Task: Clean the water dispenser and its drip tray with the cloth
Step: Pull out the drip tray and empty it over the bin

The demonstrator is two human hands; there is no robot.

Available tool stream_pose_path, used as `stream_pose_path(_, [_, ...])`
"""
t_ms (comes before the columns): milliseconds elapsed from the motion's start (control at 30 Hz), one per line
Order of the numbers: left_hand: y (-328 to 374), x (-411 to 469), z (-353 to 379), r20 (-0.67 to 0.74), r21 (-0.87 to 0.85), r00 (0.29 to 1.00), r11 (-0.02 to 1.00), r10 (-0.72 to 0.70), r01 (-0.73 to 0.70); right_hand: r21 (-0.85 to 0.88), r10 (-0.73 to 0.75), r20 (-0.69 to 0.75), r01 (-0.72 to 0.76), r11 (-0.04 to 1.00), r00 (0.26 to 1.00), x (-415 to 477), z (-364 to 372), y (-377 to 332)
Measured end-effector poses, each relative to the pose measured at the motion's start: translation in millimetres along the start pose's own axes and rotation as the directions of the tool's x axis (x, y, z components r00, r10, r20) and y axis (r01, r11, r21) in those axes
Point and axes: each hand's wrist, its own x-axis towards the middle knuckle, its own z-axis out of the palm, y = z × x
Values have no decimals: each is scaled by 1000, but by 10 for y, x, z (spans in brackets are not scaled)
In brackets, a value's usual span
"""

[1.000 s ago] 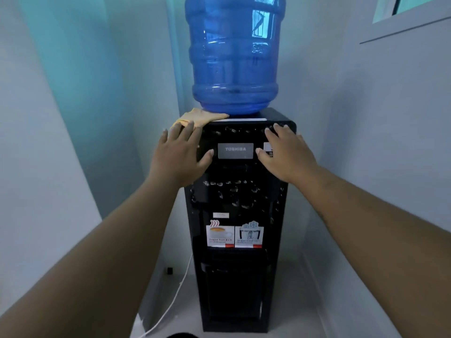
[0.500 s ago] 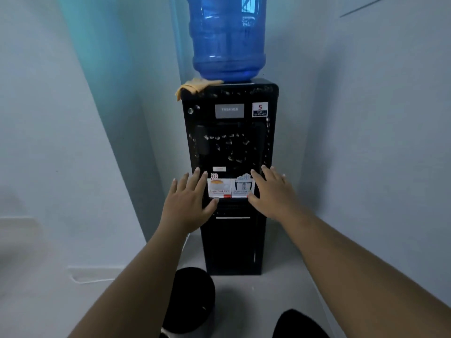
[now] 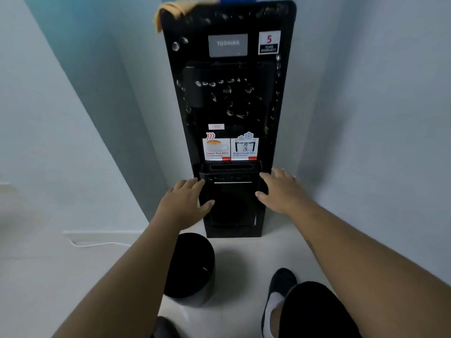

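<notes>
A tall black water dispenser (image 3: pixel 228 98) stands in a corner, its front panel dotted with water drops. A yellow cloth (image 3: pixel 175 8) lies on its top left corner, under the blue bottle. The black slotted drip tray (image 3: pixel 229 168) juts out below the hot and cool stickers. My left hand (image 3: pixel 185 203) is spread open at the tray's left side, just below it. My right hand (image 3: pixel 280 189) is spread open at the tray's right side. Both hands hold nothing.
A round black bin (image 3: pixel 189 264) stands on the pale floor just left of the dispenser's foot. A white cable (image 3: pixel 97 244) runs along the left wall's base. My black shoe (image 3: pixel 280 286) and knee are at the bottom right. Walls close in on both sides.
Both hands have dropped from the dispenser's top, past the stickers, down to the drip tray's sides. The view has tilted down, so the bottle is nearly out of frame.
</notes>
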Motion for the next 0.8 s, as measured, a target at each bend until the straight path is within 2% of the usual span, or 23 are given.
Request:
stream_pose_path(67, [-111, 229, 126, 48, 5, 999, 1000, 18, -18, -20, 2, 24, -2, 1000, 1000, 243, 82, 12])
stream_pose_path(267, [-309, 1132, 386, 75, -12, 996, 999, 48, -47, -79, 3, 31, 0, 997, 1000, 1061, 371, 36])
stream_pose_path(467, [-408, 1632, 626, 161, 151, 978, 977, 128, -153, -25, -22, 53, 23, 999, 998, 1466, 618, 79])
stream_pose_path(567, [-455, 1752, 720, 160, 125, 978, 980, 133, -154, 1, -39, -4, 39, 999, 999, 1557, 745, 123])
stream_pose_path(800, [-463, 1930, 579, 223, 50, 965, 987, 135, -150, 47, -104, -27, 105, 993, 994, 1665, 605, 168])
